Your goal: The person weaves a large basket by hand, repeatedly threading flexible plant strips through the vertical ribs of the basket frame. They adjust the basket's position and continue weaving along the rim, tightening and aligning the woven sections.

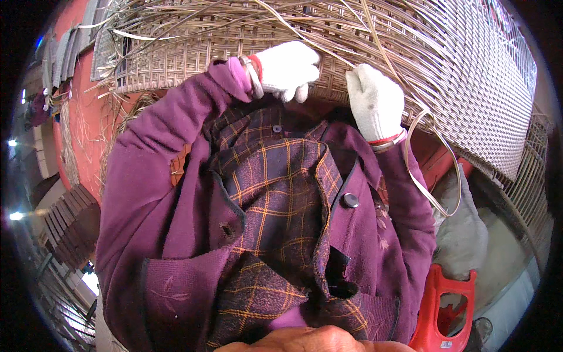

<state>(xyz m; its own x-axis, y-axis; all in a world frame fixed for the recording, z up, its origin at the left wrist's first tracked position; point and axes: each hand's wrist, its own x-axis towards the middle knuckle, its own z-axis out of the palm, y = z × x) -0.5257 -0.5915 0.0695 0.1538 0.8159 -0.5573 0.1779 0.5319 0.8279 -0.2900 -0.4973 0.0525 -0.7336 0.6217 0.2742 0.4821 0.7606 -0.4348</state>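
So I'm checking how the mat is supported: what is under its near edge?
Two white-gloved hands, left and right, grip the woven mat's edge. Below is the purple coat; any support underneath is hidden.

Two gloved hands work at one woven mat [328, 41]: the left hand [288, 69] and the right hand [375, 101], each in one white glove. One loose strip [431, 176] loops down from the mat's lower edge. One red stool [443, 305] stands below it. The purple coat shows two dark buttons [350, 200].
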